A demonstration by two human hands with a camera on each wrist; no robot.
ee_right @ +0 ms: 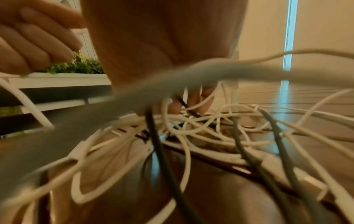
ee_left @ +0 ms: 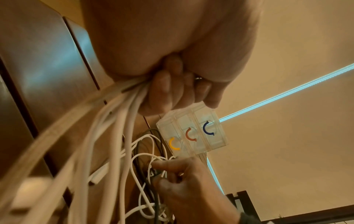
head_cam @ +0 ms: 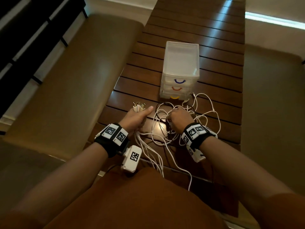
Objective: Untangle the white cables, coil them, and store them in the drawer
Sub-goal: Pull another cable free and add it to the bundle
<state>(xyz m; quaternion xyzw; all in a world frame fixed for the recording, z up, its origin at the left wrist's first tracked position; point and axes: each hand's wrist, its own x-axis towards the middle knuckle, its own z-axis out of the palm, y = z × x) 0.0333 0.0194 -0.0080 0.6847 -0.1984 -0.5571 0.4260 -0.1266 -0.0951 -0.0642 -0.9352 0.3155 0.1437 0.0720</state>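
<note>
I am untangling: my left grip (head_cam: 137, 117) clutching gathered white cables (head_cam: 149, 151), right grip (head_cam: 179, 119) pinching the tangle (head_cam: 198, 113) at three o'clock, needing gentle separating pulls next.

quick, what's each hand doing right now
Left hand: closed around a bundle of white cables.
Right hand: fingers curled, gripping strands in the cable tangle.

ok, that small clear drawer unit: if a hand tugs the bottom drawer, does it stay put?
Probably not. The drawer unit looks like thin translucent plastic and seems empty, so likely light. It is tall for its footprint on the glossy table, so it may slide or tip unless steadied.
</note>
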